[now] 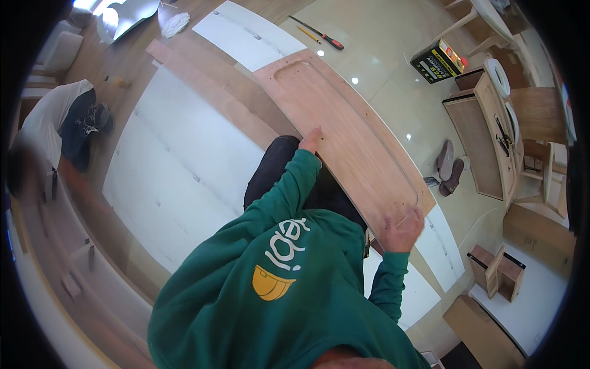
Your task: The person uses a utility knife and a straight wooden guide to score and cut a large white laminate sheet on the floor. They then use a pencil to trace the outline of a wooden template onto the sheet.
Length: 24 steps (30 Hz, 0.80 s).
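Note:
A long reddish-brown wooden panel (pixel 344 129) with a grooved outline of rounded corners lies slantwise across my lap. My left hand (pixel 311 141) is closed on its near long edge, thumb on top and the other fingers hidden beneath. At the panel's near right end my right hand (pixel 401 229) rests on the surface with bent fingers drawn together. Whatever may be between those fingers is too small to make out. White boards extend past both ends of the panel: one white board (pixel 249 35) beyond the far end, another (pixel 444 246) by my right hand.
A large white board (pixel 178 147) covers the floor at left, where another person (pixel 61 123) bends down. Ahead lie a red-and-black-handled file (pixel 329 40) and a yellow pencil (pixel 309 34). A black-and-yellow can (pixel 437 61), slippers (pixel 452 172) and wooden drawer boxes (pixel 476 132) are at right.

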Tool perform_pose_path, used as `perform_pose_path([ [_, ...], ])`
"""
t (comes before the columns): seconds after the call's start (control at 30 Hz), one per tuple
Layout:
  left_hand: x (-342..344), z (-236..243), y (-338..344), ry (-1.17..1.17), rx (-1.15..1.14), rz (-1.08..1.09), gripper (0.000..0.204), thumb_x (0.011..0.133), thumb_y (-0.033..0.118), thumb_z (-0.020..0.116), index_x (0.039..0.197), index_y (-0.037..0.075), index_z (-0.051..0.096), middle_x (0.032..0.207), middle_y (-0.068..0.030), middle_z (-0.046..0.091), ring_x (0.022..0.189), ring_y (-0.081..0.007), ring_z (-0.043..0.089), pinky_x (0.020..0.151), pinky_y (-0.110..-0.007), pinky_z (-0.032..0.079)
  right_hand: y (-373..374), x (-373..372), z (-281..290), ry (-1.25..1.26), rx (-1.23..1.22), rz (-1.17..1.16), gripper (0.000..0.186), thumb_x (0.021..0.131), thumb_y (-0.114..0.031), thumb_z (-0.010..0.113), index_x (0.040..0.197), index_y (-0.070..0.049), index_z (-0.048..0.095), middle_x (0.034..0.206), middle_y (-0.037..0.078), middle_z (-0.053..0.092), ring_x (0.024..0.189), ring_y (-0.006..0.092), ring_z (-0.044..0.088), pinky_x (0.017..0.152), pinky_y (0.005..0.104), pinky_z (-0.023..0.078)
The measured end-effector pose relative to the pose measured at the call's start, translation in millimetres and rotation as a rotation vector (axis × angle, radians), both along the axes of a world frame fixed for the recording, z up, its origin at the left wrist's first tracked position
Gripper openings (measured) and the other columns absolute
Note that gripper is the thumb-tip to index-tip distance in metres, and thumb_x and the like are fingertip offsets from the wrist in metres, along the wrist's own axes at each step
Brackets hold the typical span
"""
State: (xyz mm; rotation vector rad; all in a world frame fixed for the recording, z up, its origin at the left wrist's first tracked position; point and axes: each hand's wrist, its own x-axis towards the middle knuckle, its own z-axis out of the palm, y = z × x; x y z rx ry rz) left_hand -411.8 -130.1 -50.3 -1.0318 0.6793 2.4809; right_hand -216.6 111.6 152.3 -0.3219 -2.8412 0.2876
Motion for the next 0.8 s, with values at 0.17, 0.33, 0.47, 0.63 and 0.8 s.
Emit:
perform_pose_path([
  [0.17, -56.6, -9.1, -8.8, 0.132, 0.009, 0.083, 0.051, 0.09, 0.041, 0.065, 0.124, 0.004, 0.056, 0.115, -0.0095, 0.064, 0.102, -0.0272, 0.063, 0.09, -0.04, 0.052, 41.6, -33.8, -60.9, 0.04, -1.06, -0.511, 0.063, 0.084, -0.022, 0.074, 0.133, 0.004, 0.045, 0.124, 0.015, 0.057, 0.115, 0.0263, 0.055, 0.099, 0.0382, 0.044],
  [0.33, -105.0, -35.7, -26.6, -0.017, -0.01, 0.048, 0.059, 0.085, 0.046, 0.069, 0.125, 0.005, 0.054, 0.119, -0.0091, 0.062, 0.105, -0.0274, 0.062, 0.091, -0.043, 0.052, 51.9, -103.4, -124.6, 0.135, -1.433, -0.387, 0.05, 0.089, -0.021, 0.07, 0.128, 0.002, 0.05, 0.117, 0.013, 0.062, 0.1, 0.0208, 0.061, 0.088, 0.0318, 0.049],
  [0.47, -127.5, -64.1, -43.4, -0.13, -0.07, 0.092, 0.061, 0.081, 0.045, 0.074, 0.125, 0.007, 0.055, 0.118, -0.0091, 0.062, 0.105, -0.0266, 0.062, 0.092, -0.045, 0.052, 46.3, -152.1, -171.5, 0.106, -1.015, -0.427, 0.042, 0.085, -0.021, 0.074, 0.115, 0.003, 0.06, 0.107, 0.011, 0.066, 0.092, 0.0179, 0.061, 0.083, 0.0301, 0.049],
  [0.63, -134.6, -101.4, -50.2, -0.15, -0.481, -0.125, 0.071, 0.076, 0.039, 0.081, 0.126, -0.001, 0.05, 0.117, -0.0123, 0.062, 0.107, -0.0272, 0.061, 0.093, -0.041, 0.05, 52.1, -182.3, -225.5, -0.03, -0.76, -0.544, 0.041, 0.081, -0.027, 0.077, 0.106, 0.003, 0.065, 0.095, 0.009, 0.069, 0.083, 0.0173, 0.062, 0.075, 0.0309, 0.051],
  [0.8, -146.7, -123.3, -75.6, -0.022, -1.218, -0.228, 0.086, 0.068, 0.031, 0.087, 0.13, -0.008, 0.043, 0.118, -0.0186, 0.06, 0.108, -0.0292, 0.059, 0.093, -0.038, 0.048, 65.2, -193.0, -255.5, -0.053, -0.761, -0.637, 0.04, 0.081, -0.029, 0.076, 0.102, 0.003, 0.065, 0.093, 0.011, 0.069, 0.084, 0.0177, 0.063, 0.075, 0.0314, 0.051],
])
